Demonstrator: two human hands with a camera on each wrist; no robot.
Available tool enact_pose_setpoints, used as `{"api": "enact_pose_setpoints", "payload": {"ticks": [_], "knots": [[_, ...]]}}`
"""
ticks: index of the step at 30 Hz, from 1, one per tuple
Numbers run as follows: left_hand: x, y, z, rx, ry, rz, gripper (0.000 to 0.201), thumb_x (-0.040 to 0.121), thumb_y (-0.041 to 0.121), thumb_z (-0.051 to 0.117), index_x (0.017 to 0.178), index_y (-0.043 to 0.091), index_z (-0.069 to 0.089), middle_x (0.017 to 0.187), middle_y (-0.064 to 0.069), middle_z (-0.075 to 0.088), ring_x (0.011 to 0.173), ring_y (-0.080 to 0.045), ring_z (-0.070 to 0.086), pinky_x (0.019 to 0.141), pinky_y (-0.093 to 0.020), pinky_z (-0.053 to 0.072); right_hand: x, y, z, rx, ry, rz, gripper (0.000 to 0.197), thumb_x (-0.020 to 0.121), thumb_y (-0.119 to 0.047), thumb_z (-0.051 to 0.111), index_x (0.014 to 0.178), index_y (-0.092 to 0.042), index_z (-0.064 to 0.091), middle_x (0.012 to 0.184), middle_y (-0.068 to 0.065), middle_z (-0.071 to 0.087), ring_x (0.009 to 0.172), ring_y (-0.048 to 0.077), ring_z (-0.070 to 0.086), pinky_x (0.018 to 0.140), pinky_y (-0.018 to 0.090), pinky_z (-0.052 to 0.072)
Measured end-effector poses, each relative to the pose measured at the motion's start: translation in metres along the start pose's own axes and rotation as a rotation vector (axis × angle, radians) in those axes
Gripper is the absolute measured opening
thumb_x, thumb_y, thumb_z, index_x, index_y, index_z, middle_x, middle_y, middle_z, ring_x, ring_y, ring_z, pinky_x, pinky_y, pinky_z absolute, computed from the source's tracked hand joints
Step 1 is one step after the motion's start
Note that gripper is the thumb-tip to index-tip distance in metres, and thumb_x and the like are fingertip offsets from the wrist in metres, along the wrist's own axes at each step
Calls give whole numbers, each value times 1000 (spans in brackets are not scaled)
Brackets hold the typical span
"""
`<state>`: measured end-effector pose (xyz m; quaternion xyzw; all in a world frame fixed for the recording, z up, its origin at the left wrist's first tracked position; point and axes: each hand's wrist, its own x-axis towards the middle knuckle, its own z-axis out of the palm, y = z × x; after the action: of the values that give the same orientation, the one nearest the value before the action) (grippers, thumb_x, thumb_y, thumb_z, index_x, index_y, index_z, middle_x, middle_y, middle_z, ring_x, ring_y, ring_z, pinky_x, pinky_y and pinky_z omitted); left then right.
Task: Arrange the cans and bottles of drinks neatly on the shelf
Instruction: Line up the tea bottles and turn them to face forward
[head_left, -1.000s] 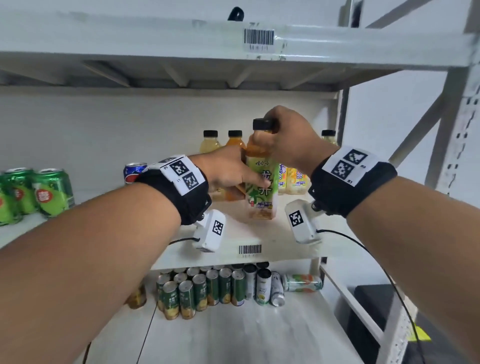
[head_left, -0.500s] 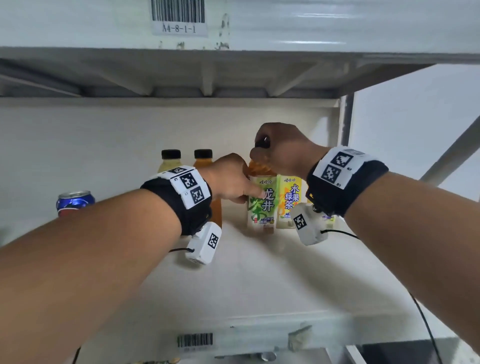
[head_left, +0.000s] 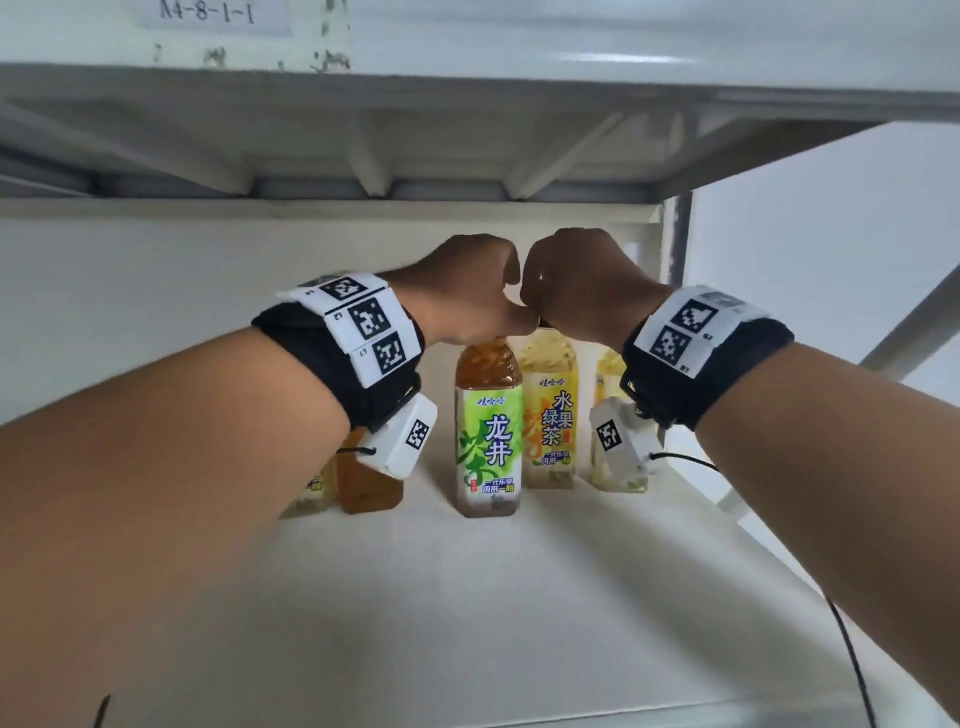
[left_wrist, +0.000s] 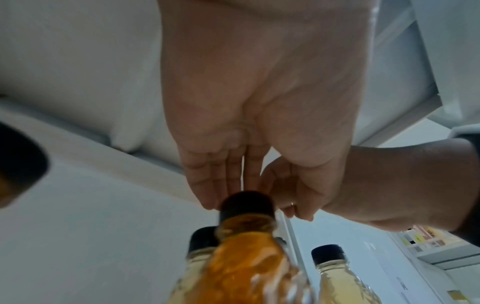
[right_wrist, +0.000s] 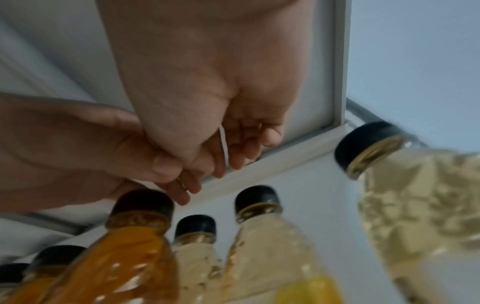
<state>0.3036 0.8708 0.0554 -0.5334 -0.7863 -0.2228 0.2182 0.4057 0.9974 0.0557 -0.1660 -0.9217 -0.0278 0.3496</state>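
My left hand (head_left: 470, 291) and right hand (head_left: 576, 283) hover with loose grips, holding nothing, above the black cap of the tea bottle (head_left: 488, 426) standing mid-frame on the shelf (head_left: 519, 597). Full, probably heavy, smooth plastic; I'd take its labelled waist.

A green-labelled tea bottle (head_left: 488, 431) with amber drink and a black cap (left_wrist: 246, 203) stands upright at the front of the white shelf (head_left: 519, 597). Just behind it to the right stands a yellow-labelled bottle (head_left: 550, 415) of pale tea, with another pale bottle (head_left: 610, 415) further right, partly hidden. To the left, an amber bottle (head_left: 369, 483) and a pale one (head_left: 314, 493) stand behind a forearm. All visible caps are black, all bottles upright.
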Motion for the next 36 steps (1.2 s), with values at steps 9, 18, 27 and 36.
{"api": "enact_pose_setpoints", "payload": {"ticks": [9,18,27,36], "knots": [[30,25,23,56,-190,71,32,84,47,76,107,26,69,110,8,66,100,-17,64,82,-35,53,-30,57,0,-71,-224,260,39,92,-41,64,129,-28,65,129,-1,65,118,24,58,99,38,51],[8,37,6,-71,-75,152,36,86,40,78,116,22,71,117,7,66,107,-17,62,92,-35,53,-60,54,-1,-105,-140,84,17,109,-26,44,104,-11,51,101,14,53,86,31,51,74,36,38],[-83,22,-45,-152,-247,156,47,78,45,91,117,25,73,105,13,71,97,-10,69,81,-32,57,-109,-33,-51,32,45,-37,20,103,-23,55,97,-6,63,91,11,62,80,27,55,66,36,37],[-199,-14,-87,-324,-371,44,38,67,57,90,93,32,77,87,10,78,85,-11,75,82,-35,62,-157,-167,-48,329,140,-141,20,107,-27,56,104,-9,65,96,4,68,88,19,58,72,33,42]]}}
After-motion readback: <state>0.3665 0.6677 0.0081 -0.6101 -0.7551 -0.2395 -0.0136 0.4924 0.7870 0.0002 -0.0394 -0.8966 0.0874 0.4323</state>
